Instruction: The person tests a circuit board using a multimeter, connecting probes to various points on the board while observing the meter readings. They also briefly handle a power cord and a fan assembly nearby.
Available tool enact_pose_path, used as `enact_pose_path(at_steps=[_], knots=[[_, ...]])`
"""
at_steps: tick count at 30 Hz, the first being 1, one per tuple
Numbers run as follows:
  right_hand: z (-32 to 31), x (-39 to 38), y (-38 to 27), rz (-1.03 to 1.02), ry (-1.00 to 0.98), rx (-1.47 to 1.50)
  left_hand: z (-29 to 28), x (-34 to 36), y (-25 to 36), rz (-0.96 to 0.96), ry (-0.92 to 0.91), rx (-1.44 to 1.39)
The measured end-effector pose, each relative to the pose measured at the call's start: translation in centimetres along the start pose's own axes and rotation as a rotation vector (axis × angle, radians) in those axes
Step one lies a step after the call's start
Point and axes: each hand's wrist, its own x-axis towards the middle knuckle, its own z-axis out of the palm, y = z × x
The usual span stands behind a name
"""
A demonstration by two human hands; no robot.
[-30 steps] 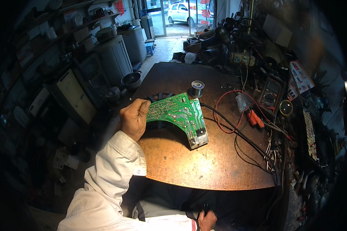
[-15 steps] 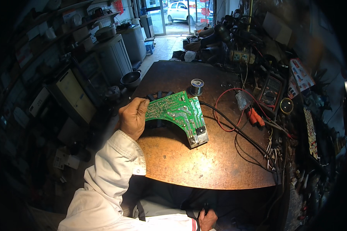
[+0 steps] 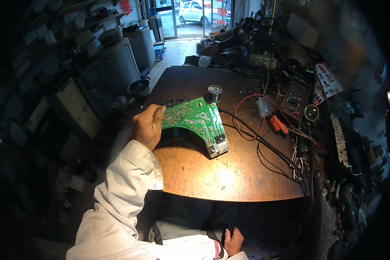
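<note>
My left hand (image 3: 148, 125) is closed on the left end of a green circuit board (image 3: 190, 117), tilted up over the wooden table with its soldered side showing. The board curves inward along its near edge, and a metal piece sits at its right end. Behind it, a dark ring-shaped part partly shows. A black cable (image 3: 255, 133) runs from behind the board toward the table's right edge. Low in the view, below the table edge, my right hand (image 3: 233, 241) is closed round a small black thing that looks like a plug; the dark hides its detail.
A solder spool (image 3: 214, 94) stands behind the board on the table (image 3: 195, 177). To the right lie red-handled clips (image 3: 278, 125) with a looped red lead, a multimeter (image 3: 294, 97) and a round lens-like thing (image 3: 311, 112). Loose wires crowd the right edge. A pan (image 3: 138, 88) sits beyond the table's left side.
The whole view has shifted, so the table and its things appear a little further left and higher. Both hands keep their hold, and the board's tilt looks much the same.
</note>
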Motion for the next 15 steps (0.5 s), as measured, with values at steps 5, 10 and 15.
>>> enact_pose_path(at_steps=[5,10,15], knots=[[-4.0,0.2,-3.7,0.024,0.122,0.219,0.1,-0.2,-0.1,0.036,0.031,-0.032],[-9.5,-0.4,-7.5,0.165,0.062,0.235,0.4,-0.1,-0.1,0.098,0.068,-0.067],[-9.0,-0.1,-7.0,-0.023,0.256,0.208,0.1,-0.1,0.6,0.157,0.122,-0.077]])
